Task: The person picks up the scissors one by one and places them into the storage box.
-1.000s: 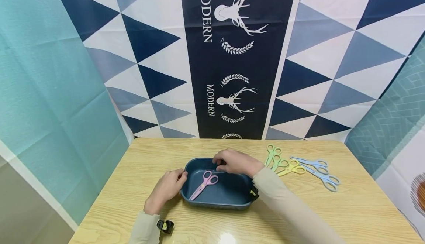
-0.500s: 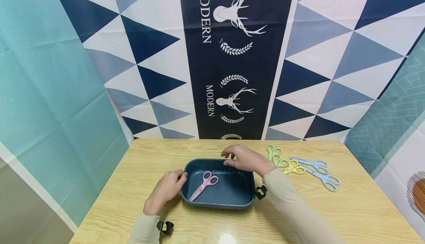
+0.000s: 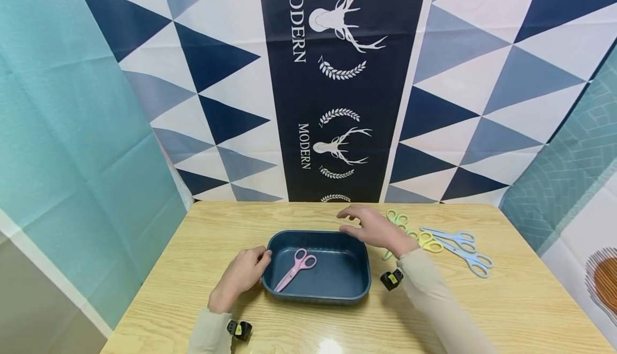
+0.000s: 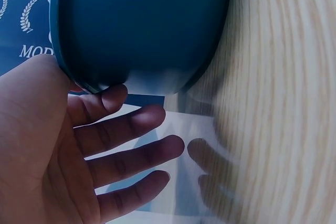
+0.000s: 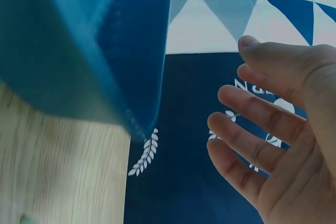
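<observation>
A dark blue rounded storage box [image 3: 332,275] stands on the table, with pink scissors [image 3: 296,268] lying inside toward its left. My left hand [image 3: 242,271] pinches the box's left rim; in the left wrist view the thumb reaches over the rim and the index finger [image 4: 107,99] lies at the outer wall, the other fingers spread loosely. My right hand [image 3: 373,228] hovers past the box's far right corner, fingers apart and holding nothing. Just right of it lie yellow scissors [image 3: 430,242] and green scissors [image 3: 397,217], partly covered by the hand and wrist.
Two pairs of blue scissors, one farther back [image 3: 455,236] and one nearer [image 3: 469,257], lie at the right of the wooden table [image 3: 482,311]. A patterned cloth [image 3: 231,129] hangs along the table's back edge.
My right hand has moved right and back, from over the inside of the box to beyond its far right corner. The left hand, the box and the pink scissors have stayed in place.
</observation>
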{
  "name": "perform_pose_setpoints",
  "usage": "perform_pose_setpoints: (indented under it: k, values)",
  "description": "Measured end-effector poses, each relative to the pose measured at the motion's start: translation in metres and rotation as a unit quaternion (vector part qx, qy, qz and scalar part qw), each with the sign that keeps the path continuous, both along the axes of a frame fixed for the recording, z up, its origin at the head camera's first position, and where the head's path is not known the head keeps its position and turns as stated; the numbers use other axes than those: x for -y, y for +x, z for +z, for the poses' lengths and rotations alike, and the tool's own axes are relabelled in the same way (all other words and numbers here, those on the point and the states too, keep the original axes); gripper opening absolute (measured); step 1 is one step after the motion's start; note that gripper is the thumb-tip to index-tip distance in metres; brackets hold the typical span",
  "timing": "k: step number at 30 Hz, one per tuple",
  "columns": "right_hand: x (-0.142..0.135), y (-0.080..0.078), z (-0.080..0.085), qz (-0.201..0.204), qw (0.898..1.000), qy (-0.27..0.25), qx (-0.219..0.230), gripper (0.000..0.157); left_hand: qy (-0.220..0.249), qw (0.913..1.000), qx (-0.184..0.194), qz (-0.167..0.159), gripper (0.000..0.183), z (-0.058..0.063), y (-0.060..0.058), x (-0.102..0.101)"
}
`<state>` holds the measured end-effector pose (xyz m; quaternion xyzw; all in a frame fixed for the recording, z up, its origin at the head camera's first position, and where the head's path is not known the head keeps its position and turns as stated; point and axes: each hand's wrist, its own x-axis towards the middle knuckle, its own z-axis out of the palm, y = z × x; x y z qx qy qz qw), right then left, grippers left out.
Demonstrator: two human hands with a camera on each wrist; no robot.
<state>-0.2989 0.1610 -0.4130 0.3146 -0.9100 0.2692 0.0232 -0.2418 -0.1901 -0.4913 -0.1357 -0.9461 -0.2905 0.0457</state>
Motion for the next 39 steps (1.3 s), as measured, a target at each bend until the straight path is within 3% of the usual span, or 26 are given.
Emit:
perform_pose_setpoints:
  k: [10, 23, 32, 39]
  values:
    - [-0.022, 0.004, -0.001, -0.037, 0.999, 0.011, -0.03, 0.039, -0.001, 1.0, -0.006, -0.003, 0.035, -0.001, 0.0, 0.001]
    - [-0.051, 0.005, -0.007, -0.067, 0.997, 0.013, -0.027, 0.053, 0.0, 1.0, -0.005, -0.003, 0.035, -0.001, 0.0, 0.001]
    - [-0.072, 0.006, -0.012, -0.089, 0.996, 0.022, -0.021, 0.076, -0.003, 1.0, -0.002, -0.002, 0.034, 0.0, 0.0, 0.0]
    - [-0.088, 0.008, -0.014, -0.101, 0.994, 0.039, -0.008, 0.083, -0.005, 1.0, -0.001, -0.001, 0.035, 0.001, 0.001, 0.0]
